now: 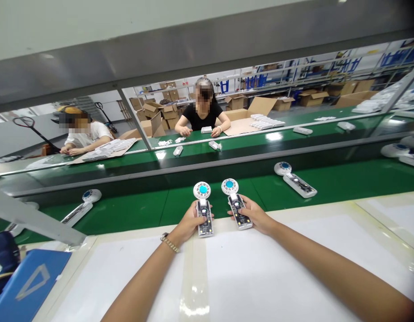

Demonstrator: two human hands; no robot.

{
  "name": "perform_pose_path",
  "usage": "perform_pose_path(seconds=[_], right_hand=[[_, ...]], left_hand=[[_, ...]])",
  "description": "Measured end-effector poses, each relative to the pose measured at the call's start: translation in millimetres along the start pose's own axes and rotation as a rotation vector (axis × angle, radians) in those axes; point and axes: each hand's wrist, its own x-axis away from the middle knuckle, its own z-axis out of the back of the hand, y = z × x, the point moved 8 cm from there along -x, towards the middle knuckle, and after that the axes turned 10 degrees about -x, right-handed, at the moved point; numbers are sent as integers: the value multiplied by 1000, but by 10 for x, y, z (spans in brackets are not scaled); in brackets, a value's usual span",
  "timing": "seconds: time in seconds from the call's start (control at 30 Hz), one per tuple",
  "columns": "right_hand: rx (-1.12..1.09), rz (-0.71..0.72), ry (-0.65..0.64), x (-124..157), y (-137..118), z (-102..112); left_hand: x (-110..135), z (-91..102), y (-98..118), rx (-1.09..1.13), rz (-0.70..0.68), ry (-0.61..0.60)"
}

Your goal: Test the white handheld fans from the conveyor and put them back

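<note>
My left hand (189, 223) is closed round the handle of a white hand-held device (203, 210) with a round blue-centred head. My right hand (255, 214) grips a second device of the same kind (236, 203). Both devices lie side by side across the near edge of the green conveyor belt (142, 210), heads pointing away from me, circuit boards showing in their open handles. A bracelet sits on my left wrist. The white worktable (260, 268) lies under my forearms.
More such devices lie on the belt at the left (79, 208) and right (296, 180). A blue folder (28, 281) rests at the near left. Two people sit across a farther belt (294, 134) among cardboard boxes (153, 120). A grey metal beam (193, 53) crosses overhead.
</note>
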Motion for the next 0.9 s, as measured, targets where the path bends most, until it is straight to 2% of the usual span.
perform_pose_path(seconds=[0.9], right_hand=[[7,25,-4,5,-2,1]], left_hand=[[-28,26,-27,-1,22,3]])
